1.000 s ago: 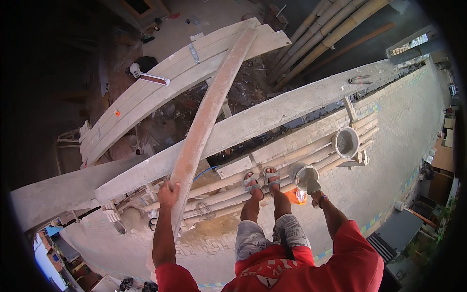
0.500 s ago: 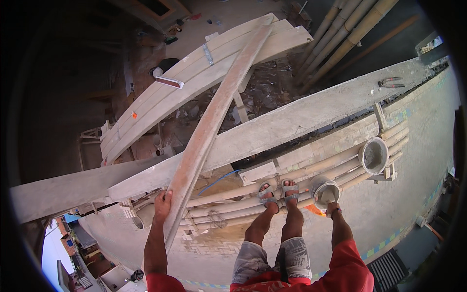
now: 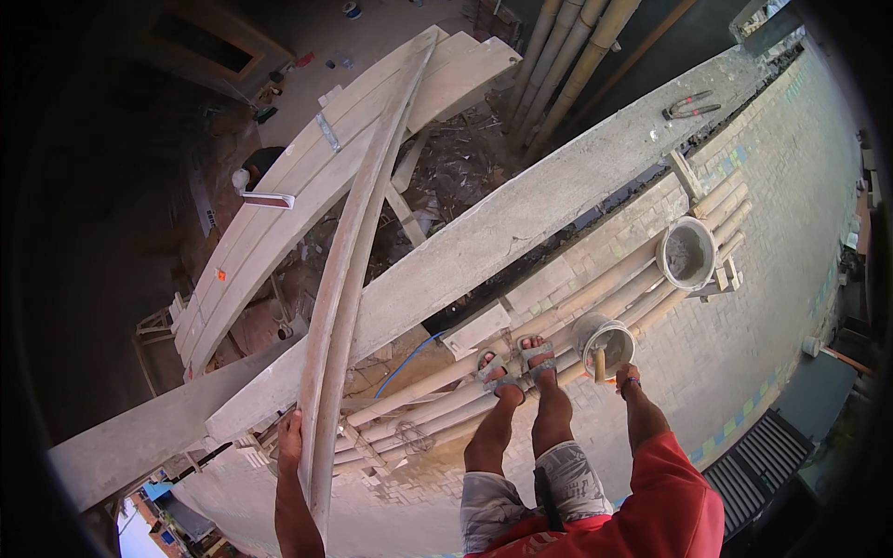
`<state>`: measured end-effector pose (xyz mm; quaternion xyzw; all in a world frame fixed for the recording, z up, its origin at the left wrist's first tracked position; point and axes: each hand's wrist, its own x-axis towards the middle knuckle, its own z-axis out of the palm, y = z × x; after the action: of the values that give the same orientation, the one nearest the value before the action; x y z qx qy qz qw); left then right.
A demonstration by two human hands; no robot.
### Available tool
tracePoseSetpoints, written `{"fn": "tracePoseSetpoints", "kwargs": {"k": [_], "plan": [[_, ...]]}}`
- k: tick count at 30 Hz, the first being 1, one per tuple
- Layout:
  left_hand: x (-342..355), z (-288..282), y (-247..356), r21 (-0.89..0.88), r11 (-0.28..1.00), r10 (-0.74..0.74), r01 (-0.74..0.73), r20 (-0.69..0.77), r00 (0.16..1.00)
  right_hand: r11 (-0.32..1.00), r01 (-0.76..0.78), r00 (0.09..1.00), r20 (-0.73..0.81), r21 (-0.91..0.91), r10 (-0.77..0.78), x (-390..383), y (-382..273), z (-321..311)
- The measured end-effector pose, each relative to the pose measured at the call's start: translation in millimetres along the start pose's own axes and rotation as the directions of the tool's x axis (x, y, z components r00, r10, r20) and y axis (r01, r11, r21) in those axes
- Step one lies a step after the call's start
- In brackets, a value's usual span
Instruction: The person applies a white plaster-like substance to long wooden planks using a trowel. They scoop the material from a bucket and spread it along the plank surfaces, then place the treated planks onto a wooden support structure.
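Note:
My left hand (image 3: 289,437) is closed on the left edge of a long wooden plank (image 3: 337,288). The plank leans across the concrete beam, its far end over curved pale boards (image 3: 279,200). On the right, my right hand (image 3: 627,379) is closed at the rim of a bucket (image 3: 595,333); its fingers are partly hidden. A tool with a wooden handle (image 3: 600,361) stands in that bucket, its lower part out of sight. My sandalled feet (image 3: 517,365) are on bamboo poles (image 3: 558,321) beside the bucket.
A second bucket (image 3: 686,253) holding grey mix stands farther right on the poles. Red-handled pincers (image 3: 690,106) lie on the concrete beam (image 3: 549,200). Beyond the beam is a lower, debris-strewn level, where a person (image 3: 253,170) is by the curved boards. Bamboo poles (image 3: 577,56) rise at the back.
My view has turned, shifting the scene leftward. The plank has tipped, showing two faces along its length. The tool's wooden handle now shows plainly in the bucket. Both hands keep their places.

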<state>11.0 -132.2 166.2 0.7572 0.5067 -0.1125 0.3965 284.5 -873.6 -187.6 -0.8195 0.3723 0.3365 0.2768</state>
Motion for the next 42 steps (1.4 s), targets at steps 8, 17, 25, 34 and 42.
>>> {"fn": "tracePoseSetpoints", "kwargs": {"k": [8,17,25,34,42], "plan": [[-21.6,1.2,34.6,0.010,0.996,0.092,-0.091,-0.108,0.990,0.990,0.135,0.953,0.268,0.051,-0.143,-28.0,-62.0,7.9],[-98.0,-14.0,107.9,0.058,0.988,0.148,-0.142,-0.120,0.982,0.881,0.327,0.655,0.591,0.342,-0.472,-200.2,-231.2,29.7],[-202.4,16.0,138.0,0.090,0.990,0.112,-0.108,-0.047,0.993,0.628,-0.070,0.380,0.602,0.775,-0.702,-357.5,-386.0,9.7],[-233.1,57.8,122.0,0.213,0.943,0.266,-0.257,-0.014,0.964,0.423,-0.094,0.577,0.396,0.901,-0.714,-377.2,-384.7,-24.4],[-250.7,63.9,143.0,0.141,0.955,0.224,-0.263,0.241,0.944,0.293,0.053,0.763,0.151,0.955,-0.628,-386.5,-327.3,-112.7]]}}
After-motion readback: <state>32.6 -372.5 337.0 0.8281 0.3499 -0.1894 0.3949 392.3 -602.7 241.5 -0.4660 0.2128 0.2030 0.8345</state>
